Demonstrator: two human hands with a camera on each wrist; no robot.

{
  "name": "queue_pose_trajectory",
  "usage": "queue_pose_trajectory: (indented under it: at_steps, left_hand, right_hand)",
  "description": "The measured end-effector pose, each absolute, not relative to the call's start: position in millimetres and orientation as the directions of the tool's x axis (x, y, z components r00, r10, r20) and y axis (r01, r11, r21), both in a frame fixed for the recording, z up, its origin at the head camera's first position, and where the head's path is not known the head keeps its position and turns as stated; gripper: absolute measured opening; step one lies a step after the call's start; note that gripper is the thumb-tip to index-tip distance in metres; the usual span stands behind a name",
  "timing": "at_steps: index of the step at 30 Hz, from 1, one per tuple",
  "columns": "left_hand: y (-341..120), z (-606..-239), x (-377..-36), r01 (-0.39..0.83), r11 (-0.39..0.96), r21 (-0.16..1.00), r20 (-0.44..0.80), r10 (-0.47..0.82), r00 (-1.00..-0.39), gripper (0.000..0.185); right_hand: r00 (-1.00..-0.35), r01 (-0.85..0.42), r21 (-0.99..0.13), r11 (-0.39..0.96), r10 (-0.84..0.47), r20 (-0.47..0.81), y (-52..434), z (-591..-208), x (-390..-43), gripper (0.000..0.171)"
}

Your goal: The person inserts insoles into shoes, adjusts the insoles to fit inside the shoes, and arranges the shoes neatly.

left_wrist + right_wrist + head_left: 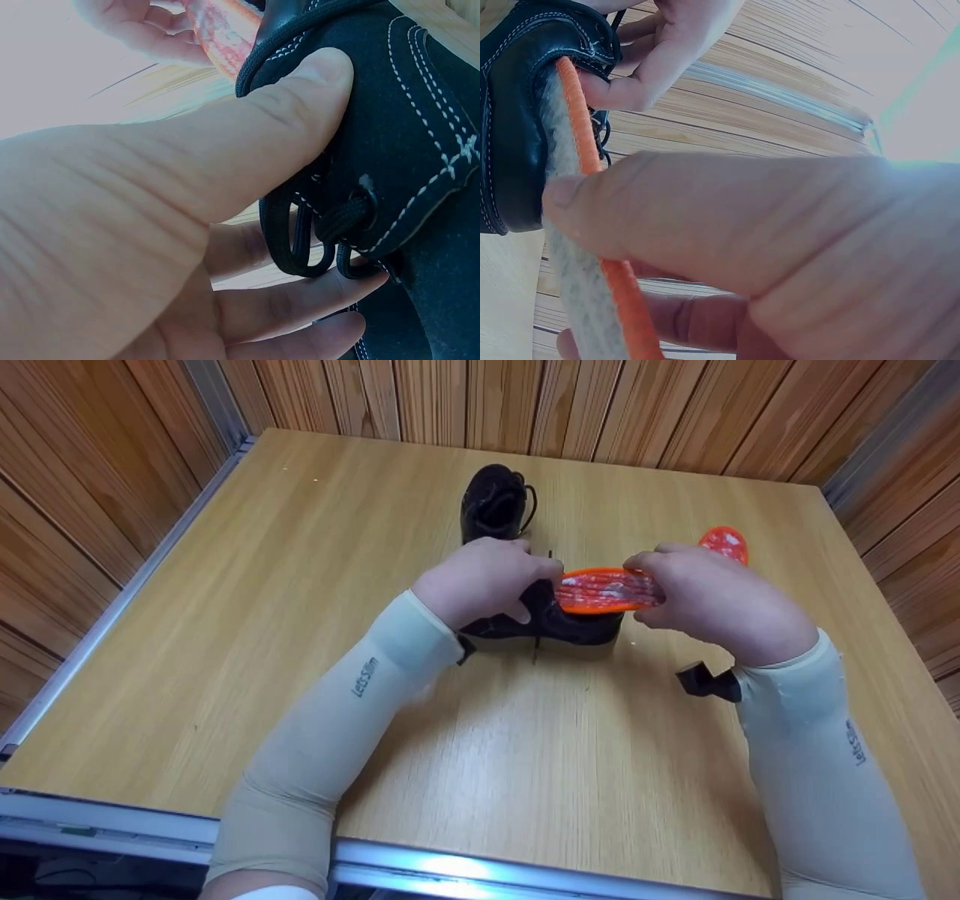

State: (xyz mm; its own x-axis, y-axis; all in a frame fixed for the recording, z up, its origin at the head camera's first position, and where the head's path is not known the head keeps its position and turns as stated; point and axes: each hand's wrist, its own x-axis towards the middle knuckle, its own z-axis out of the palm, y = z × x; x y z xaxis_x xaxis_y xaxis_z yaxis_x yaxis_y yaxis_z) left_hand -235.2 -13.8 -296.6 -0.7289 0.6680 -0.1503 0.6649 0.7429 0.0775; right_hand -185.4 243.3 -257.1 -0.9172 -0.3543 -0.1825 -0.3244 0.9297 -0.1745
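Observation:
My left hand (484, 581) grips a black lace-up shoe (581, 630) by its laced part. In the left wrist view its thumb (300, 97) presses on the shoe's stitched black upper (375, 97), with the other fingers by the laces. My right hand (727, 600) pinches an orange-edged insole (600, 591), red and white patterned on top. In the right wrist view the insole's fuzzy grey underside (577, 292) shows, with the thumb across it. The insole's far end reaches into the shoe's opening, close to the left fingertips.
A second black shoe (491, 499) with loose laces stands farther back. Beyond my right hand lies another red-orange insole (724, 544), partly hidden by the hand. Wood-panelled walls (502, 405) border the table (300, 547) at the back and sides.

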Motion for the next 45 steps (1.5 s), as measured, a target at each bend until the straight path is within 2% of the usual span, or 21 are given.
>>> queue_pose_trajectory:
  at_steps: [25,45]
  left_hand:
    - [-14,-297,-235,0.678,0.731,0.068,-0.133,0.681,-0.720,0.064]
    - [-14,-298,-235,0.680,0.730,0.067,-0.139,0.682,-0.719,0.065]
  right_hand:
    - [-0.904,-0.406,-0.157,0.900,-0.421,-0.077,235,-261,-183,0.050]
    - [-0.908,-0.380,-0.179,0.907,-0.403,-0.116,229,-267,-188,0.050]
